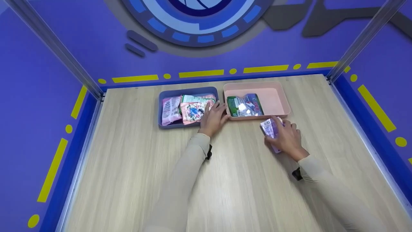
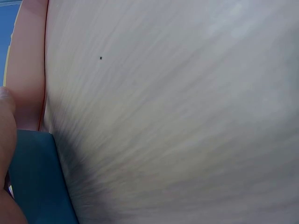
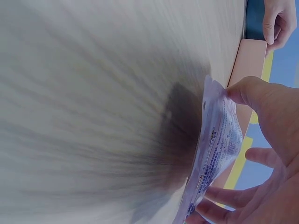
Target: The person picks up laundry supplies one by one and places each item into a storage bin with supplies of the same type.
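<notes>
My right hand [image 1: 286, 137] holds a purple snack packet [image 1: 269, 129] just in front of the pink tray. In the right wrist view the thumb and fingertips grip opposite edges of the packet [image 3: 217, 140], which is tilted above the table. My left hand [image 1: 214, 117] rests where the two trays meet, its fingers loosely bent over the rims and its thumb by the pink tray's [image 1: 278, 103] front left corner. Beside that hand, the blue-grey tray [image 1: 164, 94] holds several packets, among them a pink floral packet [image 1: 193, 112]. Only a little of the left hand [image 2: 5, 140] shows in the left wrist view.
A green and grey shiny packet [image 1: 246, 104] lies in the left half of the pink tray. Both trays stand near the back of the wood-grain table [image 1: 135, 180]. Purple-blue panels [image 1: 90, 42] enclose the back and sides, with metal posts at the back corners.
</notes>
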The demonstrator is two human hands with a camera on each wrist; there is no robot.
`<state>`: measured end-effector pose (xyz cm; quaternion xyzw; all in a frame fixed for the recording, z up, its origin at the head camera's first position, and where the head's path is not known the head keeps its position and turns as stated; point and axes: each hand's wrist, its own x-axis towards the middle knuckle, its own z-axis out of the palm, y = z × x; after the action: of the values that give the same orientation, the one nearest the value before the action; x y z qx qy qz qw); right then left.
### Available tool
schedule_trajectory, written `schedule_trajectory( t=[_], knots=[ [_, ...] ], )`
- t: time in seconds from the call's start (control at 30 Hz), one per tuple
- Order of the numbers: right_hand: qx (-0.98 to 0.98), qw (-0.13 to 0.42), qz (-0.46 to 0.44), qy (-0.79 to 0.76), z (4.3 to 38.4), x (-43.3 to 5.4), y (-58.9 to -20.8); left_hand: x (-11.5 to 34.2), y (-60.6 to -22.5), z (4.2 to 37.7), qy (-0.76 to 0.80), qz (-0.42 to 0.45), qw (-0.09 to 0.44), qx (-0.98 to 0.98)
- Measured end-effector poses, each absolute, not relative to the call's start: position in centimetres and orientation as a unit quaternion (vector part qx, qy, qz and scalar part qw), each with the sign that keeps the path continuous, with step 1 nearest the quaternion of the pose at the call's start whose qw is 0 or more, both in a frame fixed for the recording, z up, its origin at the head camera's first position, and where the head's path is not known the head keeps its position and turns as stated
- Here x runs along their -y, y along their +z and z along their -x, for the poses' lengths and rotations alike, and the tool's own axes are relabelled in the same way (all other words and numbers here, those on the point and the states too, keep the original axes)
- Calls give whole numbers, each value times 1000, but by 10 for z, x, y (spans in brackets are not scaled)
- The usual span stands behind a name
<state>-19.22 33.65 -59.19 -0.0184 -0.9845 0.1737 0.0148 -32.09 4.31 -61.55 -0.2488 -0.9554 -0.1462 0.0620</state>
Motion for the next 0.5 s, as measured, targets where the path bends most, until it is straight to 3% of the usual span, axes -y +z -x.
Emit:
schedule_trajectory(
  t=[0.5],
  knots=[
    [984, 11, 18, 179, 189, -339, -579, -43, -616, 321, -143, 249, 63, 956]
  ],
)
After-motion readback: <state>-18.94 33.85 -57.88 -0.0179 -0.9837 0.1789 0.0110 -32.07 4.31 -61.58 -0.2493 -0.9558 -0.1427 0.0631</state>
